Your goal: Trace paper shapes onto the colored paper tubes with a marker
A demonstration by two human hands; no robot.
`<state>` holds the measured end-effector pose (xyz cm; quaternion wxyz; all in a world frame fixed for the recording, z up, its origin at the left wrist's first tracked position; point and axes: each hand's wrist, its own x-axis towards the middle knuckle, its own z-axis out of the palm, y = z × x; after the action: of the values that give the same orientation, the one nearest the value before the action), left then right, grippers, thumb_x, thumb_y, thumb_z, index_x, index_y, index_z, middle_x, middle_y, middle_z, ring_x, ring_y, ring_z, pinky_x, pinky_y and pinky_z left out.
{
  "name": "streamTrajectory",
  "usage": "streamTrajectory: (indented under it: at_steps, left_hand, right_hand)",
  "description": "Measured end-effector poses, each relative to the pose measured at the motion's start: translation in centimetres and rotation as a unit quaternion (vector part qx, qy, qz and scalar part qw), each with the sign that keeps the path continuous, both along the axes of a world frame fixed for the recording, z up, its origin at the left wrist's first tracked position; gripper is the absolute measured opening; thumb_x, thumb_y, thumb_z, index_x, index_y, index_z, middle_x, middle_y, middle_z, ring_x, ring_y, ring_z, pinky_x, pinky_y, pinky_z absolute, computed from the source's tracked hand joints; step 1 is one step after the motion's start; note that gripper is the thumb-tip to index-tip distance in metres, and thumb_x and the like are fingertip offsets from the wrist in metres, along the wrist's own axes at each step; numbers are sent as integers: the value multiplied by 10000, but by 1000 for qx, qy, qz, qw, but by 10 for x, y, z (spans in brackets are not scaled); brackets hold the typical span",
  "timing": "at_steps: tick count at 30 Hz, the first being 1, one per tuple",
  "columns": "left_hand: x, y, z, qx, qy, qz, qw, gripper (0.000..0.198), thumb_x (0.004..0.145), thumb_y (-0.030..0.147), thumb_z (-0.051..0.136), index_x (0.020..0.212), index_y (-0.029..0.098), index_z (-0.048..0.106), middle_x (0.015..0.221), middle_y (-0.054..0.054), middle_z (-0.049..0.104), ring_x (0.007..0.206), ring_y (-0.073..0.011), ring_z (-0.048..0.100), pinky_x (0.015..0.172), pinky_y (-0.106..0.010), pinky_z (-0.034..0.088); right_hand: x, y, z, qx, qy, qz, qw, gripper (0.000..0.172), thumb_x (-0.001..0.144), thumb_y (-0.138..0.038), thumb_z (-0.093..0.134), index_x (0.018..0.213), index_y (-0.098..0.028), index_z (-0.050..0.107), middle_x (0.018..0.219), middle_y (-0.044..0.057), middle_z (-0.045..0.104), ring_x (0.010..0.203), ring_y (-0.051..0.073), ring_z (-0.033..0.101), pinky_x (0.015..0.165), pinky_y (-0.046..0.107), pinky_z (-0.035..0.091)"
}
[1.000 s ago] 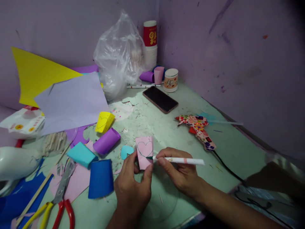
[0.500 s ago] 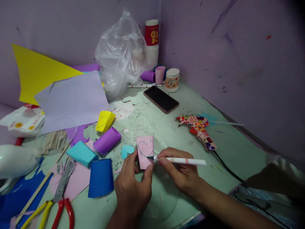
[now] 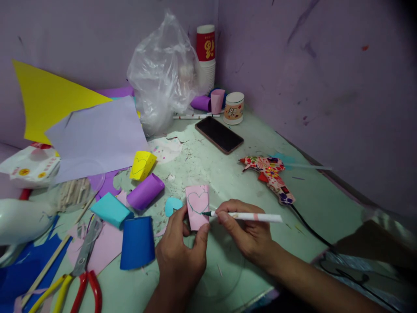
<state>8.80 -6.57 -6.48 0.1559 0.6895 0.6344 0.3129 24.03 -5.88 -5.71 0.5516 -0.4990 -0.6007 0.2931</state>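
Observation:
Between the fingers and thumb of my left hand (image 3: 183,252) is a small pink paper tube (image 3: 198,217), with a dark heart outline drawn on its face. My right hand (image 3: 247,230) grips a white felt-tip pen (image 3: 257,216) whose dark tip meets the lower part of that heart. Just beyond my left fingers lies a light blue paper heart (image 3: 172,206). To the left of my left hand are a blue paper tube (image 3: 137,243), a turquoise one (image 3: 111,210), a purple one (image 3: 145,192) and a yellow one (image 3: 142,165) bearing a drawn heart.
Scissors (image 3: 85,256) with red and yellow handles lie at front left, near a white bottle (image 3: 26,221). A phone (image 3: 219,134) rests mid-table. A floral glue gun (image 3: 270,174) trails its cord on the right. A plastic bag (image 3: 163,74) and stacked paper cups (image 3: 206,56) stand behind.
The pen tip stays at the bottom of the heart, having shifted very slightly. The whole view has drifted a little; both hands keep their hold.

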Motion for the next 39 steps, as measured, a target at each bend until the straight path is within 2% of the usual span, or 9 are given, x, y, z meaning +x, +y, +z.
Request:
streamTrajectory:
  at_steps: [7,19,23,31,39]
  left_hand:
    - [1,0,2,-1,7,1,1000,404,804,343,610,1152,139,582,942,-111,699,702,-203,641,610,-314,512]
    - [0,0,0,-5,10,6,1000,398,793,356,613,1144,172,578,938,-96,705,708,-212,653,598,-314,513]
    - [0,0,1,-5,3,3,1000,401,795,349,616,1149,164,579,949,-103,702,728,-214,654,606,-315,511]
    - [1,0,3,-10,6,3,1000,402,801,350,612,1145,144,580,931,-108,698,703,-202,640,605,-315,510]
    - [-3,1,-3,10,22,-6,1000,420,797,369,616,1148,140,583,920,-103,704,692,-193,646,584,-294,512]
  right_hand:
    - [0,0,-1,11,10,4,1000,113,830,-171,575,755,-187,658,596,9,652,488,115,572,472,235,470]
    - [0,-1,1,-5,6,-11,1000,140,841,-184,561,733,-193,650,625,16,669,500,114,579,470,230,472]
    - [0,-1,0,13,13,1,1000,115,831,-172,569,753,-187,652,596,10,650,483,110,569,443,221,452]
    - [-1,-1,-1,15,8,3,1000,104,825,-162,582,756,-184,657,605,11,652,489,112,574,465,228,465]
    - [0,-4,-4,11,41,6,999,105,831,-161,582,761,-191,654,628,-1,653,514,107,583,481,220,459]
